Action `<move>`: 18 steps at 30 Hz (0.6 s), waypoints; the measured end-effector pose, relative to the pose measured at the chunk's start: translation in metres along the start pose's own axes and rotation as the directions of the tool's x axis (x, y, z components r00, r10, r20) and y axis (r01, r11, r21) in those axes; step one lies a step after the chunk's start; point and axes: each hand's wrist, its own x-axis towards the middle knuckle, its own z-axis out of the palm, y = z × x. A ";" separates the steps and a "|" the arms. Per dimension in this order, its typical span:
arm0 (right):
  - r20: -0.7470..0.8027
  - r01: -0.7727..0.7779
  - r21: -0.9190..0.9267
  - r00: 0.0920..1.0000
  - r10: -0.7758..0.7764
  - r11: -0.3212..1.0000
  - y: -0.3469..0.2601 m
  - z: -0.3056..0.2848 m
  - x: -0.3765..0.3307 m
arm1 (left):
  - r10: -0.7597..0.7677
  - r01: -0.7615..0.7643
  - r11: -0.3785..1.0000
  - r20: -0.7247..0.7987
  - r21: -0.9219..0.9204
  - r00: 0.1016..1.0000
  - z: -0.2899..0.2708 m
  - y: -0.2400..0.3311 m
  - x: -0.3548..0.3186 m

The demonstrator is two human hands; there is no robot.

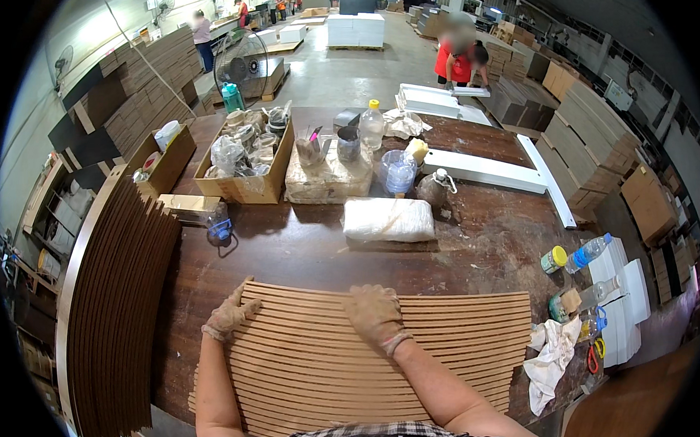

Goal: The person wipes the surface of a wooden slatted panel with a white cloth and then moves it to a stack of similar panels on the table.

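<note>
The left forearm [215, 385] stands almost upright, its gloved left hand [230, 316] angled inward with the digits spread. The right forearm [434, 379] slants up and inward to the gloved right hand [375, 318], back uppermost, fingers blurred.

Far floor [310, 70] bright; sheen on brown tabletop [281, 240]; right grip [373, 316] blurred; edges bowed, corners black.
</note>
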 end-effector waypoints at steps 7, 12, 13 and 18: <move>0.038 -0.020 -0.007 0.999 0.021 1.000 -0.003 -0.003 0.002 | -0.011 0.011 0.997 0.004 -0.079 1.000 0.000 -0.004 0.001; 0.039 -0.023 0.004 0.999 0.023 1.000 -0.001 -0.003 0.001 | -0.046 0.046 0.999 -0.016 0.000 0.999 0.002 0.011 -0.004; 0.029 -0.021 0.005 0.999 0.021 1.000 -0.001 -0.003 0.001 | -0.038 0.038 0.999 -0.011 -0.016 0.999 0.002 0.009 -0.003; 0.024 -0.031 0.015 0.999 0.030 0.999 -0.003 -0.003 0.001 | 0.006 -0.004 0.999 -0.047 0.051 0.999 0.000 -0.001 -0.001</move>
